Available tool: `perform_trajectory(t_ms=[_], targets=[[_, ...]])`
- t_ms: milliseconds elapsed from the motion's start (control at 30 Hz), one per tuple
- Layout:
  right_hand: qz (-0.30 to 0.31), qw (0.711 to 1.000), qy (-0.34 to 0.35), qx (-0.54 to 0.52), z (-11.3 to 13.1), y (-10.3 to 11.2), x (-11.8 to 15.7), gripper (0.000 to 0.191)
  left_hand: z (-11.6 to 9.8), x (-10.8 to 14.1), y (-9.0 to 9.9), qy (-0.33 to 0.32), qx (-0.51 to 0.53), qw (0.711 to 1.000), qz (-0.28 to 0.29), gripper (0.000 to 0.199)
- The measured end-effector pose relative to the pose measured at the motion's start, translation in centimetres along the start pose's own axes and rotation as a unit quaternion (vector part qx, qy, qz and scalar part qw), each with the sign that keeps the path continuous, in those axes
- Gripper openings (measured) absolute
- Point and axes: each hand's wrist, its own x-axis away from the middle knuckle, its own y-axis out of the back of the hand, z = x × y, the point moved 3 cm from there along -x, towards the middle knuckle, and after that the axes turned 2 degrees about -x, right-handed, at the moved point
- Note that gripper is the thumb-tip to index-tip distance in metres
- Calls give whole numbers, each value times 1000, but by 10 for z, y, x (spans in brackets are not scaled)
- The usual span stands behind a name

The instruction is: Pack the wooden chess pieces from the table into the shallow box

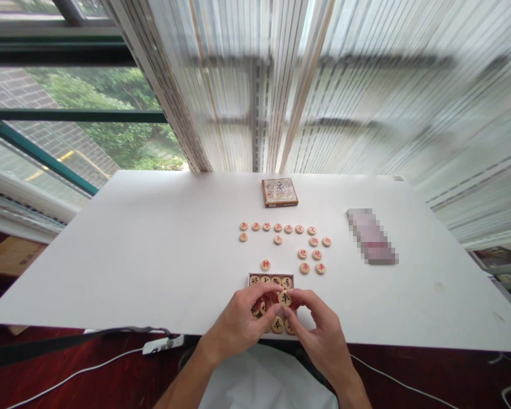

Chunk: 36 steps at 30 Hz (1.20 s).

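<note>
Head view: left hand [243, 311] and right hand [322, 321] apparently both pinch a disc [285, 299] above an open box [271, 275]; printed box [280, 192] at twelve o'clock.

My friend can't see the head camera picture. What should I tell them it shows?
A left hand and a right hand pinch a round black-marked piece over a box of pieces on a white table. Beyond lie red-marked pieces and a flat printed case.
</note>
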Motion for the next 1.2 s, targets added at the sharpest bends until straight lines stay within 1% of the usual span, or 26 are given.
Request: perform_trajectory(t_ms=[267,433,667,767,900,1000,1200], targets=[[13,999,-37,-36,-4,1,3,20,-1,0,0,-11,15,1000,-4,25],[14,998,-51,-40,-4,0,2,17,-1,2,-1,-26,10,1000,4,29],[5,997,-67,-25,-6,1,3,11,-5,2,-5,-71,-26,997,13,19],[7,998,-63,-22,-6,2,2,10,-4,1,-6,-67,-27,997,18,19],[10,998,-67,-12,-6,2,1,11,1,1,-5,-46,-14,999,26,27],[15,997,-68,-15,-5,3,1,13,4,1,-4,-33,-8,999,21,31],[37,998,-47,-35,-4,2,3,19,7,0,-2,-14,6,1000,14,29]])
